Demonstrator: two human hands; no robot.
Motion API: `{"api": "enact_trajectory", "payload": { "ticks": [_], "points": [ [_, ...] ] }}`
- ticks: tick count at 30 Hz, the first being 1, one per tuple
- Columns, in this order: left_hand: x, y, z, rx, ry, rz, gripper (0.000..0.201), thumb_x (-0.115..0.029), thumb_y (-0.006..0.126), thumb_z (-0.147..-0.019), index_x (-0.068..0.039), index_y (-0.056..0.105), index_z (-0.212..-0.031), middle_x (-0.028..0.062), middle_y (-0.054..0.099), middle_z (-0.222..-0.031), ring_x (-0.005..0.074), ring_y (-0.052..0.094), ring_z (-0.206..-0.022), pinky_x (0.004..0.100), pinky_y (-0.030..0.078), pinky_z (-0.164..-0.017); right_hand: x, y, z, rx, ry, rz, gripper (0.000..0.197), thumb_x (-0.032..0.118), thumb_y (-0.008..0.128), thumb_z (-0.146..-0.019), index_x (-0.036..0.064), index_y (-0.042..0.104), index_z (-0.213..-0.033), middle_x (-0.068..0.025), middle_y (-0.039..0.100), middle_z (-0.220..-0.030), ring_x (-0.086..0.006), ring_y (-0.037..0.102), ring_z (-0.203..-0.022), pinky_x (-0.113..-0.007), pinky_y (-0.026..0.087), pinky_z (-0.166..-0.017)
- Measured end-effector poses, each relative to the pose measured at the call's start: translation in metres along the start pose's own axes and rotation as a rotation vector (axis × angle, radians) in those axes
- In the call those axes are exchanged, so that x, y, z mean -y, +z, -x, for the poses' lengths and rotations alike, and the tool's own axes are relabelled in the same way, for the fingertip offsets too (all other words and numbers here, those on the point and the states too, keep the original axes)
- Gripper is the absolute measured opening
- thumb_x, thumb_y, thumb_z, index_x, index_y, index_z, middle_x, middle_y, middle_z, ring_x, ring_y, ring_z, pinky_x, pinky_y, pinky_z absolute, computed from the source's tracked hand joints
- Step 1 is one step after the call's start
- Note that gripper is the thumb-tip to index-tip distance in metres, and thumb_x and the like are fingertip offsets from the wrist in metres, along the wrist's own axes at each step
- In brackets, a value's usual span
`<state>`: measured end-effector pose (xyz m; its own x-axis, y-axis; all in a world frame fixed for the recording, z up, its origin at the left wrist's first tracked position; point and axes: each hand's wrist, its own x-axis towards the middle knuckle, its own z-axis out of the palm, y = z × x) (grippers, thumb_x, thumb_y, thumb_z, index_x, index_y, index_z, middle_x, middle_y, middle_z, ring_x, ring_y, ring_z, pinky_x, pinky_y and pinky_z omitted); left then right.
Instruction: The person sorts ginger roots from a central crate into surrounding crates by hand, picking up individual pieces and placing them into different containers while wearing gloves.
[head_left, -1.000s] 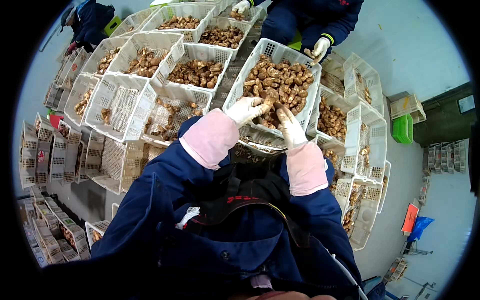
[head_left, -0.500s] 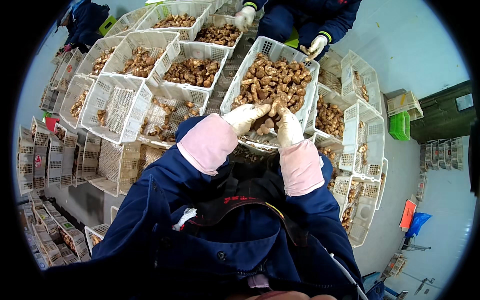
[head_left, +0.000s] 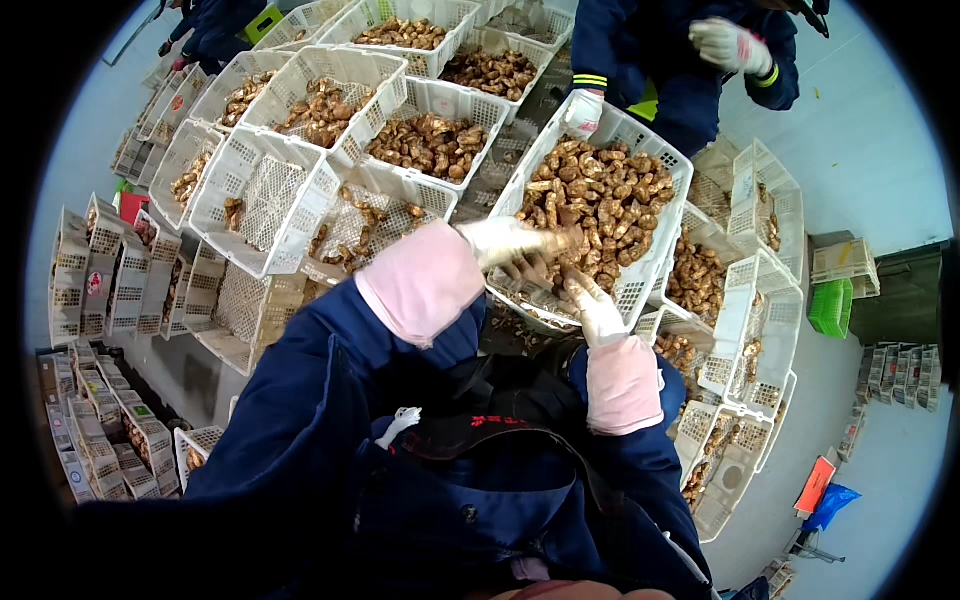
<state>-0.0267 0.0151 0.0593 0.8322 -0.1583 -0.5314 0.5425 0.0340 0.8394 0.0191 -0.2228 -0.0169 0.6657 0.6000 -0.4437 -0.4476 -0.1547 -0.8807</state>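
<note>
Mushrooms (head_left: 600, 205) fill crate (head_left: 655, 275); left hand (head_left: 505, 242) blurred; right hand (head_left: 592, 305) touching

Worker's dark blue jacket (head_left: 330, 440), pink oversleeves (head_left: 422, 282), white gloves on left hand (head_left: 505, 240) and right hand (head_left: 595, 308).

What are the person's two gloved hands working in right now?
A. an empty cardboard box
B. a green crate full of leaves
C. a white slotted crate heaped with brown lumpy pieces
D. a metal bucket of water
C: the left hand and right hand, in whitish gloves, are at the near edge of the white slotted crate, which is heaped with brown lumpy pieces.
</note>
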Motion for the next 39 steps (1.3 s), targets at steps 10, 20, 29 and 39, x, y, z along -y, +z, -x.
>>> {"api": "enact_trajectory", "payload": {
  "ticks": [10,20,29,39],
  "points": [
    [-0.111,-0.167,-0.023,-0.706,0.656,0.601,0.041,-0.027,0.045,-0.102,0.001,0.045,-0.132,0.0178,0.059,-0.123,0.0289,0.061,-0.107,0.0383,0.049,-0.098,-0.049,-0.023,-0.043,0.000,-0.030,0.241,0.043,0.025,0.058,-0.095,0.0068,0.055,-0.134,-0.0094,0.063,-0.126,-0.0165,0.057,-0.117,-0.028,0.043,-0.100],
    [-0.010,-0.044,-0.059,-0.495,0.633,1.186,0.027,-0.021,0.054,-0.098,-0.002,0.054,-0.117,0.0117,0.064,-0.103,0.0234,0.063,-0.092,0.0335,0.051,-0.081,-0.013,-0.016,-0.087,0.069,-0.118,0.909,0.042,0.021,0.058,-0.091,0.0066,0.056,-0.131,-0.0152,0.061,-0.127,-0.0265,0.058,-0.117,-0.031,0.044,-0.099],
    [-0.005,-0.047,-0.055,-0.437,0.659,1.121,0.033,-0.022,0.055,-0.099,0.000,0.052,-0.123,0.0123,0.062,-0.106,0.0237,0.064,-0.098,0.0305,0.052,-0.078,-0.023,0.050,-0.203,0.736,-0.052,2.050,0.055,0.030,0.063,-0.088,0.0208,0.047,-0.140,-0.0089,0.049,-0.140,-0.0285,0.050,-0.128,-0.040,0.045,-0.103],
    [-0.006,-0.056,-0.061,-0.462,0.628,1.146,0.034,-0.021,0.054,-0.098,0.001,0.052,-0.124,0.0137,0.062,-0.109,0.0243,0.064,-0.097,0.0300,0.052,-0.077,0.006,0.020,-0.194,0.412,0.340,2.035,0.029,0.027,0.065,-0.088,0.0138,0.070,-0.112,-0.0066,0.070,-0.112,-0.0232,0.069,-0.099,-0.035,0.056,-0.079]
  ]
}}
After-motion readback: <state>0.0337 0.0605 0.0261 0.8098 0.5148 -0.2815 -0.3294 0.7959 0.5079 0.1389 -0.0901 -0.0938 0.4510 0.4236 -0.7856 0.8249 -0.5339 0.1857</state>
